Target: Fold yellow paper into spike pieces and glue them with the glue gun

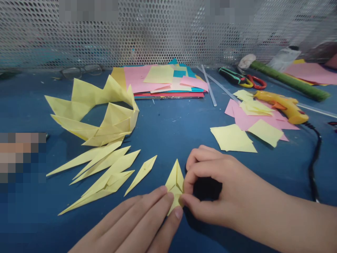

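Observation:
A small yellow paper [175, 177], folded to a kite shape with creased flaps, lies on the blue table in front of me. My left hand [142, 221] holds its left side and lower tip, with the fingers stretched and the thumb at the bottom. At its right edge, the thumb and index finger of my right hand [221, 186] pinch the paper, the other fingers curled. Just left of it rests a slim folded yellow piece [142, 174]. Several longer pointed yellow pieces [110, 175] lie side by side farther left.
Behind these stands a ring of joined yellow folded paper [94, 102]. Coloured sheets [147, 79] are stacked at the back by a perforated metal screen [168, 35]. On the right are yellow squares [233, 137], pink sheets [252, 117], a yellow glue gun [284, 103], scissors [256, 81] and a green-wrapped stick [292, 79].

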Demonstrator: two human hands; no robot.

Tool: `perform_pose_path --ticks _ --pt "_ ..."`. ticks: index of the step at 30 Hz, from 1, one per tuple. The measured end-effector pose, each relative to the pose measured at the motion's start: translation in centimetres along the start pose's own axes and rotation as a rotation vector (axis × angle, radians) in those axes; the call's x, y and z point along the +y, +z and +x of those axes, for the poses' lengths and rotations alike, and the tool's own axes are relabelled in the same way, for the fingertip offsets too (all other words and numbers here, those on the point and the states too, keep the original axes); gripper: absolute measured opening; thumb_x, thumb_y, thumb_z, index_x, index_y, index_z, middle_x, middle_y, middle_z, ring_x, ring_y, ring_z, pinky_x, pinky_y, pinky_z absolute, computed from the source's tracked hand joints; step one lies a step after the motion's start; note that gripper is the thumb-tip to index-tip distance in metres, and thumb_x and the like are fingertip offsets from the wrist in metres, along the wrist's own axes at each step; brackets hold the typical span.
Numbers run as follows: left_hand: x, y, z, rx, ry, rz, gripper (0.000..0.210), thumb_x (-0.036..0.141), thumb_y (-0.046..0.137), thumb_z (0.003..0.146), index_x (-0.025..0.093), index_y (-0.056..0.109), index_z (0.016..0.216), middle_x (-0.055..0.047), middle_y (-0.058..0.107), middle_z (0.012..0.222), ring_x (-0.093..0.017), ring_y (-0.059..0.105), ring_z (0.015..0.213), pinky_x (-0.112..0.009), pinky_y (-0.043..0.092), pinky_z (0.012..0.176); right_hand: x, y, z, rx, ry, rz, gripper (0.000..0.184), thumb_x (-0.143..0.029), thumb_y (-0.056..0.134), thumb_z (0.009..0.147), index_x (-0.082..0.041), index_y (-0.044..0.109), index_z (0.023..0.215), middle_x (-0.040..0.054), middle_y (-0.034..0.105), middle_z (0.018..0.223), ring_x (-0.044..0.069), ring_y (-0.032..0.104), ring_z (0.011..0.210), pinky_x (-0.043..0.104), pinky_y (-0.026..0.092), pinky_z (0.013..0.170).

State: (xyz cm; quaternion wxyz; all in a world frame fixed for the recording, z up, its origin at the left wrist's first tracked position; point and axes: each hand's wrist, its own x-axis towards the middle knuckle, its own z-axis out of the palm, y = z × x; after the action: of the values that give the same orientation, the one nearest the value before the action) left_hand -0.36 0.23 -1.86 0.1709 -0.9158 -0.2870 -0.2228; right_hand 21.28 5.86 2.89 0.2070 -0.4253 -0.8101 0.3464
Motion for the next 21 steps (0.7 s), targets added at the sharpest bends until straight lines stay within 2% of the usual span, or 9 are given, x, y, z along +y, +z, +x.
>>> perform_pose_path --ticks 5,8,11,14,17,19,21 --pt "-0.2 -0.2 0.2 -0.019 0.057 0.034 0.036 0.018 0.038 0.089 0.019 0.055 0.121 0.000 0.057 0.126 -0.017 0.044 0.128 -0.032 0.027 0.113 -0.3 -0.1 0.2 -0.021 -0.002 -0.014 0.012 -0.008 0.062 0.066 -0.017 0.057 0.062 -0.0031 0.055 0.070 0.012 0.052 0.073 0.026 0.040 0.068" --pt "-0.2 -0.4 0.2 -0.014 0.066 0.035 0.036 0.018 0.038 0.089 0.020 0.056 0.120 0.000 0.058 0.125 -0.018 0.045 0.127 -0.031 0.029 0.112 -0.1 -0.4 0.2 -0.017 0.011 -0.010 0.018 -0.005 0.062 0.062 -0.018 0.050 0.066 -0.0051 0.053 0.070 0.010 0.048 0.068 0.022 0.038 0.060" --pt "0.0 -0.4 0.0 -0.008 0.063 0.037 0.035 0.017 0.039 0.089 0.020 0.057 0.120 -0.001 0.058 0.123 -0.018 0.045 0.127 -0.032 0.028 0.113 0.3 -1.2 0.2 -0.086 0.023 0.015 0.020 -0.006 0.062 0.064 -0.020 0.048 0.069 -0.0060 0.053 0.072 0.009 0.048 0.066 0.020 0.039 0.058" --pt "0.1 -0.1 0.0 0.013 0.043 0.043 0.034 0.020 0.036 0.091 0.020 0.057 0.118 -0.001 0.059 0.122 -0.018 0.046 0.126 -0.032 0.028 0.113 0.7 -1.9 0.4 -0.147 -0.082 0.047 0.019 -0.006 0.060 0.072 -0.020 0.052 0.082 -0.0040 0.059 0.090 0.009 0.054 0.084 0.019 0.044 0.074" --pt "0.1 0.1 0.4 0.034 0.033 0.042 0.035 0.025 0.033 0.094 0.020 0.057 0.118 -0.001 0.058 0.124 -0.017 0.047 0.124 -0.032 0.029 0.112 1.0 -2.2 0.7 -0.172 -0.227 0.045 0.022 -0.013 0.060 0.083 -0.019 0.055 0.103 0.0023 0.055 0.120 0.011 0.049 0.113 0.022 0.038 0.097" --pt "0.0 0.0 0.7 0.035 0.033 0.039 0.036 0.029 0.031 0.095 0.021 0.057 0.118 0.000 0.057 0.126 -0.015 0.048 0.123 -0.030 0.029 0.112 1.1 -2.2 0.9 -0.213 -0.298 0.008 0.024 -0.019 0.059 0.088 -0.018 0.055 0.112 0.0048 0.053 0.125 0.012 0.045 0.120 0.024 0.035 0.102" --pt "-0.1 -0.2 1.0 0.032 0.033 0.028 0.034 0.027 0.032 0.094 0.023 0.059 0.115 0.004 0.057 0.126 -0.012 0.048 0.122 -0.028 0.029 0.111 1.2 -2.0 1.0 -0.229 -0.329 -0.048 0.023 -0.020 0.058 0.090 -0.018 0.057 0.113 0.0060 0.057 0.120 0.014 0.048 0.116 0.027 0.037 0.101"
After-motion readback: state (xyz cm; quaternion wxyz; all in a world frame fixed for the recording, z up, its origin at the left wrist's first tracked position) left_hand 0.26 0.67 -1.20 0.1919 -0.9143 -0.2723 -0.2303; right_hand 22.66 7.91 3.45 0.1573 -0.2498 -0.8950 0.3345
